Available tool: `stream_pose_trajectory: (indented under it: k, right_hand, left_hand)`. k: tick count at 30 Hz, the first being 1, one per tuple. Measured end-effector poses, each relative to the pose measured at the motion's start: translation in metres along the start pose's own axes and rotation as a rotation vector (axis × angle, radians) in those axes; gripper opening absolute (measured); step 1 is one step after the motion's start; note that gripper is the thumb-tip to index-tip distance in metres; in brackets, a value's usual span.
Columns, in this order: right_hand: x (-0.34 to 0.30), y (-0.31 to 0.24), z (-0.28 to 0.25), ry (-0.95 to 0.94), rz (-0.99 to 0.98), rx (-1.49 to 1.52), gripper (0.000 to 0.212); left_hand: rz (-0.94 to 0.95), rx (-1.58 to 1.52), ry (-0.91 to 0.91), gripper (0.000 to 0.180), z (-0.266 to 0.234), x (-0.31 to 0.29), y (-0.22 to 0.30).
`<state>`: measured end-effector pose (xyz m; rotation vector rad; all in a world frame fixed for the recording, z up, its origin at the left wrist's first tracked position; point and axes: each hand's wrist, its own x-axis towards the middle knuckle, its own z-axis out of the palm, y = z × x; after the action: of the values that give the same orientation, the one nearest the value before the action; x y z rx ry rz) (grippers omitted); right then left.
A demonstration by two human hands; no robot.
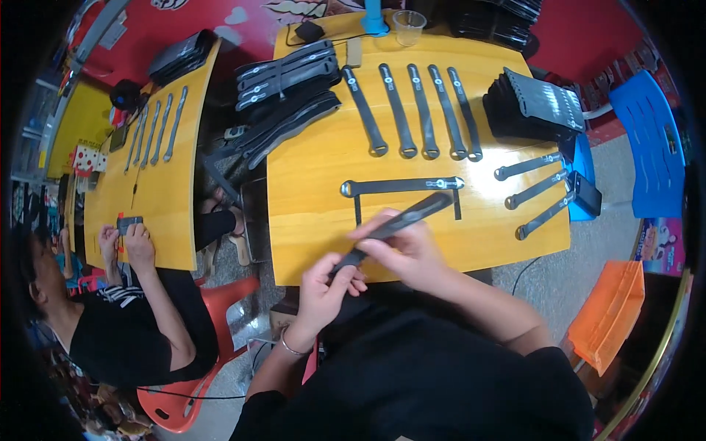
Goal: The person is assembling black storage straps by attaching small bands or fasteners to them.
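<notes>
My left hand (322,292) and my right hand (403,253) are both closed on one dark strap (416,212), held slanting above the near edge of the table (316,228). Its lower end passes through the left fingers; the far end points up and right past the right hand. Just beyond, another dark strap (393,187) with a ring at its left end lies crosswise, touching the tops of two thin black strips (457,206). Several similar straps (390,95) lie in a row farther back, ring ends toward me. On the right side rest three more straps (535,192).
Bundled straps (287,77) hang over the table's left edge; a black stack (533,103) stands at the right. A clear cup (409,28) is at the back. Blue chair (647,140) and orange crate (607,316) stand right. At left, a co-worker's hands (136,242) are over another table.
</notes>
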<state>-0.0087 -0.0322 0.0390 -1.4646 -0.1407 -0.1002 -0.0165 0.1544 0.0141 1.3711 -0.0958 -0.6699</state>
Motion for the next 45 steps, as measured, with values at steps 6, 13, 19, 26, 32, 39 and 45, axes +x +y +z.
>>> stream_pose_trajectory:
  k: [6,13,19,26,32,39,45]
  right_hand:
    - [-0.047,-0.009,-0.086,0.250,0.267,0.002,0.015]
    - [-0.041,0.002,-0.118,0.379,0.302,-0.184,0.021]
    - [-0.023,0.014,-0.125,0.407,0.357,-0.305,0.020]
    - [-0.014,0.028,-0.131,0.489,0.418,-0.169,0.013]
    - [-0.012,0.026,-0.129,0.481,0.402,-0.224,0.013]
    - [-0.010,0.031,-0.130,0.487,0.358,-0.245,0.012]
    - [-0.008,0.035,-0.132,0.503,0.349,-0.275,0.011]
  left_hand:
    - [0.202,0.321,-0.097,0.016,0.019,0.034,0.015]
    - [0.044,0.190,0.066,0.015,0.008,0.064,0.019]
    - [0.145,0.231,0.171,0.014,-0.005,0.093,0.020]
    - [0.100,0.160,0.251,0.014,-0.014,0.107,0.015]
    - [0.085,0.207,0.254,0.013,-0.017,0.107,0.014]
    - [0.166,0.233,0.300,0.010,-0.014,0.114,0.012]
    - [0.158,0.264,0.307,0.010,-0.014,0.118,0.008]
